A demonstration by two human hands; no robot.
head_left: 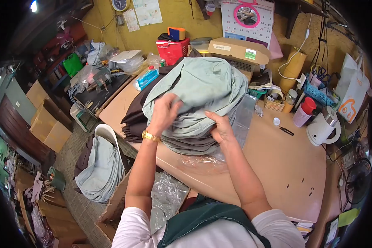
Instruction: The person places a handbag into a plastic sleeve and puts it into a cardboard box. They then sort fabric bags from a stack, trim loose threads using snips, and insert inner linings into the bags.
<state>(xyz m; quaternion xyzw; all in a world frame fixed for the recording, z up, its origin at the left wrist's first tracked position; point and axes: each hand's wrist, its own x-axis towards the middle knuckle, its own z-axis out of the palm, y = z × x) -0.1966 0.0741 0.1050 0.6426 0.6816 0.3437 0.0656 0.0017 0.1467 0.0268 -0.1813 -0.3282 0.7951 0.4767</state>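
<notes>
A tall pile of pale grey-green fabric pieces (202,84) lies on the table, loosely folded with gathered edges. My left hand (165,112), with a gold watch at its wrist, is over the pile's left side. Its fingers are slightly blurred and apart from the thumb. At the near right side, my right hand (220,126) pinches a fabric edge, the thumb on top and the other fingers mostly hidden. Dark brown fabric (137,113) sits beside and behind the pile on the left. Clear plastic sheeting (247,118) shows under the pile.
Right of the pile are black thread snips (286,131), a white kettle (321,127) and a pink cup (302,115). Behind stand a cardboard box (237,50) and a red box (172,51). More pale fabric (101,173) hangs over a chair at lower left, near an open carton (115,202).
</notes>
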